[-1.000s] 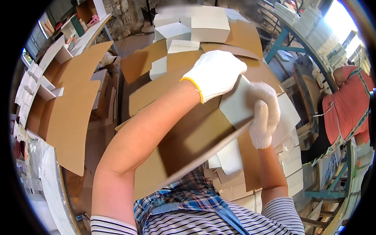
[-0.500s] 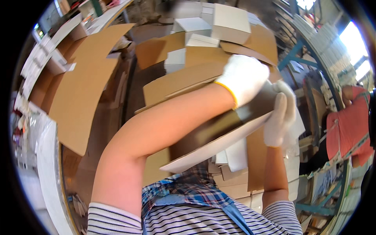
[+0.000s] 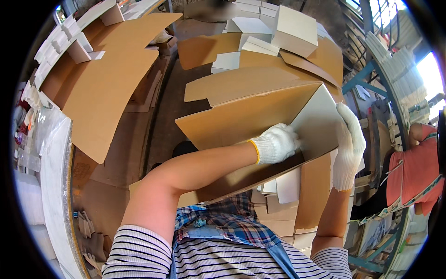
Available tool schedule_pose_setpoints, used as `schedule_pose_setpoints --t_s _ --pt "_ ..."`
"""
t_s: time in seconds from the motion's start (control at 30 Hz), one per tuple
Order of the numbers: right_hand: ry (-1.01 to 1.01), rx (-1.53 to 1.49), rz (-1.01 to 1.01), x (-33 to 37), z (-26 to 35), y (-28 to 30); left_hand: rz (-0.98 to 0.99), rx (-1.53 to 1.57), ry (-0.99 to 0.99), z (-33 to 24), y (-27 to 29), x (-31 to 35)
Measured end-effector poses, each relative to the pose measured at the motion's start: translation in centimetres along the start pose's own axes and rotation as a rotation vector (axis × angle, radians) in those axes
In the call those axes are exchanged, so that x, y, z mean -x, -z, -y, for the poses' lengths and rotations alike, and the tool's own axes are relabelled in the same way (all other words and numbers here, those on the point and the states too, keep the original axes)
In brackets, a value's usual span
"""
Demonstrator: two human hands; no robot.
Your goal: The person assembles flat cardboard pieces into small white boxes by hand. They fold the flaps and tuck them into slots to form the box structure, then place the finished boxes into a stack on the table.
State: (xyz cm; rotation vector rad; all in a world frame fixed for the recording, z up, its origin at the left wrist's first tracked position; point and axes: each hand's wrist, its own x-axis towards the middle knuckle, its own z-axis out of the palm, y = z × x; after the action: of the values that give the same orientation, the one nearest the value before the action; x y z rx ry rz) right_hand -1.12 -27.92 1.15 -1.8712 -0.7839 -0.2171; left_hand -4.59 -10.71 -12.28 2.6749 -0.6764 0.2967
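A cardboard box (image 3: 251, 111), brown inside, lies tilted in front of me with its open side facing up. Its near end on the right is closed by a whitish end panel (image 3: 319, 117). My left hand (image 3: 277, 144), in a white knit glove with a yellow cuff, reaches inside the box. Its fingers are curled, with the knuckles against the lower part of that panel. Outside the same panel, my right hand (image 3: 349, 146), also gloved, lies along it with fingers stretched upward.
Flat brown cardboard sheets (image 3: 114, 83) lie on a bench at the left. White boxes (image 3: 295, 30) are stacked at the back. More folded white pieces (image 3: 289, 186) sit beneath the box. At the right, another person in a salmon top (image 3: 413, 176) stands by a blue metal frame (image 3: 364, 78).
My left hand has moved from above the end panel down into the box. The end panel now stands up, and the box's inside shows more fully. My right hand has shifted slightly right.
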Motion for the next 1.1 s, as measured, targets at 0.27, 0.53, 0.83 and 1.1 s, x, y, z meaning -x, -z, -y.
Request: schedule_pose_setpoints --t_s 0.27,0.53,0.83,1.1 --pt "-0.019 0.028 -0.096 0.2 -0.2 -1.7 -0.019 -0.087 0.075 -1.1 -1.6 -0.4" --pt "-0.089 -0.22 -0.137 -0.3 -1.3 -0.7 0.154 0.11 0.083 -1.9 3.2 2.0" --pt "0.123 0.155 -0.159 -0.3 1.1 -1.4 -0.506 0.545 0.376 -4.2 20.9 15.4" --pt "0.661 0.706 -0.14 -0.4 2.0 -0.6 -0.645 0.227 1.104 -4.6 10.4 27.4"
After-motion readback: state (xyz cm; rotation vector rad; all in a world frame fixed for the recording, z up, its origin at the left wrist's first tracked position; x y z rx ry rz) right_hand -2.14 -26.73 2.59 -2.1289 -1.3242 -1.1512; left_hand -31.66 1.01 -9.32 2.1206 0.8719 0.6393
